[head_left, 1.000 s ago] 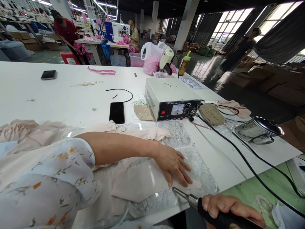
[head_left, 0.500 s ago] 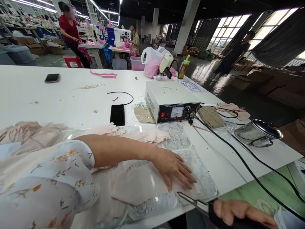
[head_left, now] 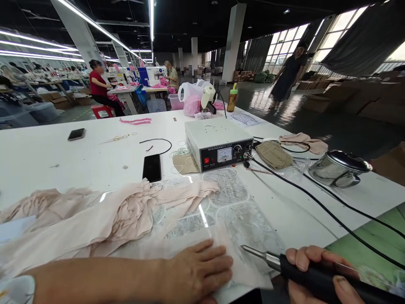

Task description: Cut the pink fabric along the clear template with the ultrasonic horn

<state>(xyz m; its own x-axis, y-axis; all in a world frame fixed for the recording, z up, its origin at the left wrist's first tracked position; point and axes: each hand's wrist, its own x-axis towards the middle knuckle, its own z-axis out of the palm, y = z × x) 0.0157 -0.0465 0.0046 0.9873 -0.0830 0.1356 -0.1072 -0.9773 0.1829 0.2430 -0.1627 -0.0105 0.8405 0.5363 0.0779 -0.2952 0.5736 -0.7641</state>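
Observation:
My left hand [head_left: 199, 270] lies flat with its fingers spread on a thin pale-pink fabric piece [head_left: 218, 238]. That piece rests on a clear, scuffed plastic sheet [head_left: 249, 223] at the table's near edge. In my right hand [head_left: 316, 270] is a handheld ultrasonic cutter [head_left: 275, 259], with a black handle and a slim metal tip. The tip points left, just right of the fabric piece; whether it touches the sheet I cannot tell. More pale-pink fabric [head_left: 126, 215] lies in a ruffled heap beyond my left forearm.
A white control box [head_left: 218, 139] with a dial stands mid-table, a black cable [head_left: 303, 192] running from it to the right. A steel mug [head_left: 340, 169] stands on the right. A black phone [head_left: 152, 167] lies left of the box. Several people are farther back.
My left hand has moved left and toward me, still flat on the fabric. The cutter has shifted slightly right. The view has tilted up, and the person in red now sits.

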